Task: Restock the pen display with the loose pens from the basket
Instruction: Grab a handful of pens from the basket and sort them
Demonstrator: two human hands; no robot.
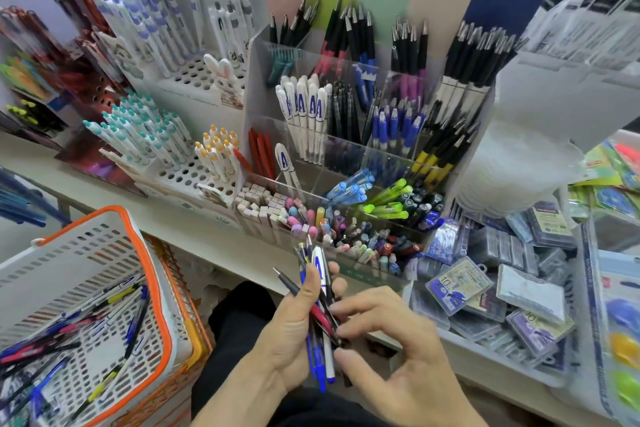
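My left hand (294, 326) grips a bundle of mixed pens (320, 291), blue, black, red and white, held upright in front of the shelf. My right hand (391, 350) is beside it, its fingertips pinching the lower end of a dark pen in the bundle. The clear tiered pen display (346, 135) stands just beyond, its compartments filled with black, blue, white, red and green pens. At the lower left, a white basket (152, 295) with an orange rim holds several loose pens (69, 340).
White perforated pen racks (194, 170) stand left of the display. Boxed refills in clear cases (485, 291) are piled at the right. A stack of white lids or cups (519, 163) sits behind them. An orange crate (187, 308) lies under the basket.
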